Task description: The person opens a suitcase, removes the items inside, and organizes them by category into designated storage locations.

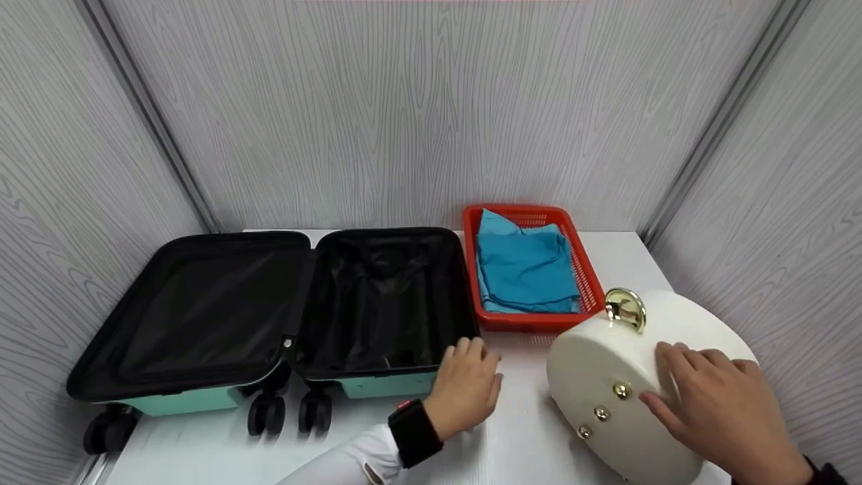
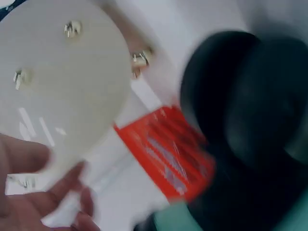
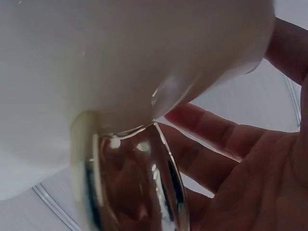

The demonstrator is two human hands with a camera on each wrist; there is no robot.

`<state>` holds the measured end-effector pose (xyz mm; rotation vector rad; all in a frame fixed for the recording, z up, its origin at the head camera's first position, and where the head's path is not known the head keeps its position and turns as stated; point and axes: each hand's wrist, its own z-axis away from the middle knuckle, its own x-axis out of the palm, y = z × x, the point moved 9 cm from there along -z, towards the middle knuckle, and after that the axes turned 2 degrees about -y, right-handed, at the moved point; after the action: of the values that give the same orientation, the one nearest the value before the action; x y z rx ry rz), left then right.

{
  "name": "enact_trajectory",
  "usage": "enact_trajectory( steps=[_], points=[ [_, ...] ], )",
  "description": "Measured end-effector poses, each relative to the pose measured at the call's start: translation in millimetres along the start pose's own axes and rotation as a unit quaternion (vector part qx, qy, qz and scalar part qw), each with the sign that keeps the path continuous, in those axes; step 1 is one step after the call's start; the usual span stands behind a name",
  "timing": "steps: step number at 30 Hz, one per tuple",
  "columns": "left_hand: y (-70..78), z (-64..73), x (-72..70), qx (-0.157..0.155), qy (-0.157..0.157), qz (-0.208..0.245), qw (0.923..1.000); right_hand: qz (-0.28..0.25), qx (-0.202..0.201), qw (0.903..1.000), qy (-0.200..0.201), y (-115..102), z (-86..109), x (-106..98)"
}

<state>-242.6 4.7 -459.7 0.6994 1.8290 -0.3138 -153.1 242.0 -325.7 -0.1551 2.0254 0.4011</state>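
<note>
A glossy white rounded container (image 1: pixel 613 377) with gold knobs on its flat face and a gold ring handle (image 1: pixel 626 310) lies tilted at the front right. My right hand (image 1: pixel 724 397) holds it, thumb by the flat face and fingers over the curved side; the right wrist view shows the fingers (image 3: pixel 207 130) against its edge. My left hand (image 1: pixel 466 384) hovers with loosely bent fingers near the front right corner of the open suitcase (image 1: pixel 397 384), holding nothing. In the left wrist view its fingers (image 2: pixel 57 187) are apart from the container.
The mint-green suitcase lies spread at left, black lining (image 1: pixel 202 316) showing, wheels (image 1: pixel 267 412) toward the front. Behind the container stands a red plastic basket (image 1: pixel 586 269) with folded blue cloths (image 1: pixel 528 269). Grey wood-grain walls (image 1: pixel 404 114) enclose the white table (image 1: pixel 512 411).
</note>
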Motion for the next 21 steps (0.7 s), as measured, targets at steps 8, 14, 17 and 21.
enact_trajectory(
  steps=[8,14,17,21],
  points=[
    [-49.5,27.5,-4.6,-0.047,0.0,-0.004,0.9989,-0.008,-0.003,0.9999,0.013,30.2,7.2,6.4],
    [-55.5,31.1,-4.1,-0.043,0.007,0.022,0.9988,0.0,-0.004,0.9998,0.019,60.6,2.3,10.0],
    [-55.7,31.5,-4.7,-0.041,0.025,0.01,0.9988,0.004,0.019,0.9997,0.016,81.8,-0.1,17.1],
    [-55.0,32.2,-4.9,-0.038,0.033,-0.001,0.9987,-0.019,0.038,0.9988,0.024,109.7,-3.5,30.0]
  ],
)
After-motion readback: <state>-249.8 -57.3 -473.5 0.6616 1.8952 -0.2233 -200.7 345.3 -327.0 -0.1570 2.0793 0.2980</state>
